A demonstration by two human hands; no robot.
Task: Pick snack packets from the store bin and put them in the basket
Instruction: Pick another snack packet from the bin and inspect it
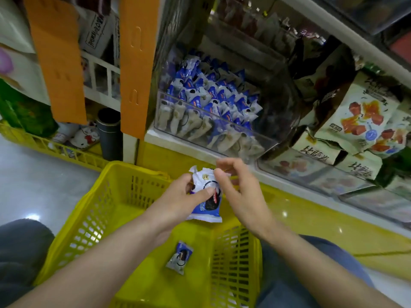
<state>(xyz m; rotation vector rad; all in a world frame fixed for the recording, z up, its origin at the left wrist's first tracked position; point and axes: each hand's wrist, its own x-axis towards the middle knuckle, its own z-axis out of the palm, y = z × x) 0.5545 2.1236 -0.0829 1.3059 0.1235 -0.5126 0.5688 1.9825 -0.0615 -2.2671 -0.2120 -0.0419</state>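
The left fingers (204, 193) pinch a blue-and-white packet (205, 208) over the basket's (115, 172) far edge. The right fingers (224, 172) curl at its top corner, contact unclear. It seems light, crinkly and slippery, best pinched by a sealed end. 1 loose packet (180, 257) lies inside; the bin (189, 123) stands beyond.
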